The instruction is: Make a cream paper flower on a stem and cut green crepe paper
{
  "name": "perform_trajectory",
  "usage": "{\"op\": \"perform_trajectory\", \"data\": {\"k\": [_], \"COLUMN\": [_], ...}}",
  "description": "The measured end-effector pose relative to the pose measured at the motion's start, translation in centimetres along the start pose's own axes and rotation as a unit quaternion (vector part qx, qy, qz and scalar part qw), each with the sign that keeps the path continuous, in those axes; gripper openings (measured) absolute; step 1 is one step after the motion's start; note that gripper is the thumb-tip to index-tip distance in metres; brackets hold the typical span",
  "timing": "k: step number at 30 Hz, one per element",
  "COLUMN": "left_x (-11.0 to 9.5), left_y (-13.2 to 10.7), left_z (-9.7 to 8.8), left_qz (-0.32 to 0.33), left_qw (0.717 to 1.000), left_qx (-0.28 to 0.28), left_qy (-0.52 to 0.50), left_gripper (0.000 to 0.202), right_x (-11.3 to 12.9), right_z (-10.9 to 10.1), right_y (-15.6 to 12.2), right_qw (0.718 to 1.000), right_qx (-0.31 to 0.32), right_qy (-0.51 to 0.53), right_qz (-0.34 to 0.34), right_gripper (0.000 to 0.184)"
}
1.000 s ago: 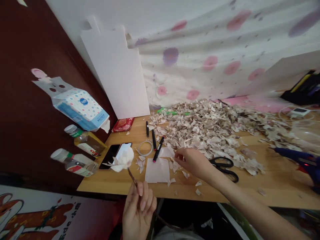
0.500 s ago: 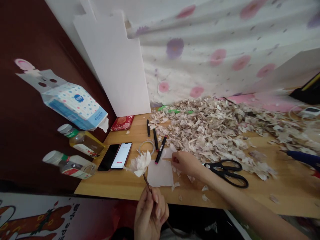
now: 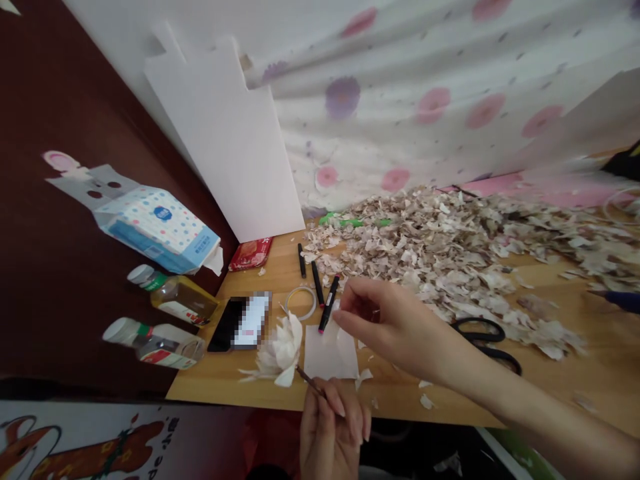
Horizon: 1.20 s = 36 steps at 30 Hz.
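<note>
My left hand (image 3: 333, 427) is closed round the thin brown stem of a white flower (image 3: 281, 350), low at the table's front edge. The layered, petal-like bloom tilts to the left, and its stem runs down into my fingers. Over the table, my right hand (image 3: 380, 317) is closed in a pinch, above a white square sheet (image 3: 330, 357). A pale piece shows by its fingertips, but whether they hold it is unclear. Black markers (image 3: 329, 303) lie just left of that hand. Black-handled scissors (image 3: 480, 330) are partly hidden behind the right forearm.
A big heap of dry whitish petal-like flakes (image 3: 425, 240) covers the back of the table. To the left are two phones (image 3: 227, 327), a tape roll (image 3: 300, 303), a red packet (image 3: 250, 254), two bottles (image 3: 183, 300) and a hanging tissue pack (image 3: 160, 227). A blue tool (image 3: 620, 300) lies right.
My left hand has turned the flower, so the bloom leans further left and its stem lies flatter. The right hand has risen off the sheet towards me. The view has shifted slightly.
</note>
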State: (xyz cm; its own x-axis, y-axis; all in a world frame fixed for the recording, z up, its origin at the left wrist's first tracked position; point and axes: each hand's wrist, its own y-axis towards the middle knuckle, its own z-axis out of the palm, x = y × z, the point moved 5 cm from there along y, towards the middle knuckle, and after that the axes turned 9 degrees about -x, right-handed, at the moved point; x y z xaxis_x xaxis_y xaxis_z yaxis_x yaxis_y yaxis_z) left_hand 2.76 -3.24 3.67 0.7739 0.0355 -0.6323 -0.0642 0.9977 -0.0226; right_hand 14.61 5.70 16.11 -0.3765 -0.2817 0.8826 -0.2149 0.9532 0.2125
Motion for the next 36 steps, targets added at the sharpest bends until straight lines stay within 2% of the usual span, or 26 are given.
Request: {"op": "perform_trajectory", "data": {"k": [3,6,9,13,17,20,26,30,36], "left_x": [0.3,0.5,0.7,0.9,1.0,1.0,0.7,0.5,0.1], "left_y": [-0.3,-0.7,-0.9,-1.4,-1.7,-1.7,-1.7,-1.7,-1.5], "left_z": [0.8,1.5,1.8,1.9,1.9,2.1,2.1,2.4,3.2], "left_qz": [0.029,0.052,0.041,0.040,0.057,0.046,0.036,0.035,0.028], "left_qw": [0.999,0.998,0.996,0.994,0.992,0.994,0.998,0.999,0.999], "left_qx": [0.009,0.008,0.007,0.034,0.050,0.048,0.006,-0.019,0.023], "left_qy": [-0.018,-0.047,-0.078,-0.097,-0.101,-0.085,-0.059,-0.037,-0.024], "left_gripper": [0.018,0.020,0.023,0.024,0.027,0.025,0.016,0.013,0.017], "right_x": [1.6,2.3,2.9,3.7,3.6,3.4,3.2,2.9,2.2], "right_z": [0.0,0.4,0.6,0.8,1.3,1.6,2.1,2.6,3.5], "right_y": [-0.8,-1.5,-1.8,-1.9,-1.9,-1.9,-1.7,-1.7,-1.9], "right_qw": [1.000,0.999,0.999,0.998,0.998,0.999,0.995,0.991,0.981], "right_qx": [-0.002,0.021,0.033,0.034,0.055,0.052,0.041,0.056,0.099], "right_qy": [-0.011,-0.011,-0.026,-0.049,-0.018,0.014,0.089,0.117,0.148], "right_qz": [-0.029,-0.026,-0.026,-0.022,-0.003,0.001,0.014,0.041,0.075], "right_gripper": [0.014,0.014,0.013,0.012,0.012,0.014,0.015,0.019,0.021]}}
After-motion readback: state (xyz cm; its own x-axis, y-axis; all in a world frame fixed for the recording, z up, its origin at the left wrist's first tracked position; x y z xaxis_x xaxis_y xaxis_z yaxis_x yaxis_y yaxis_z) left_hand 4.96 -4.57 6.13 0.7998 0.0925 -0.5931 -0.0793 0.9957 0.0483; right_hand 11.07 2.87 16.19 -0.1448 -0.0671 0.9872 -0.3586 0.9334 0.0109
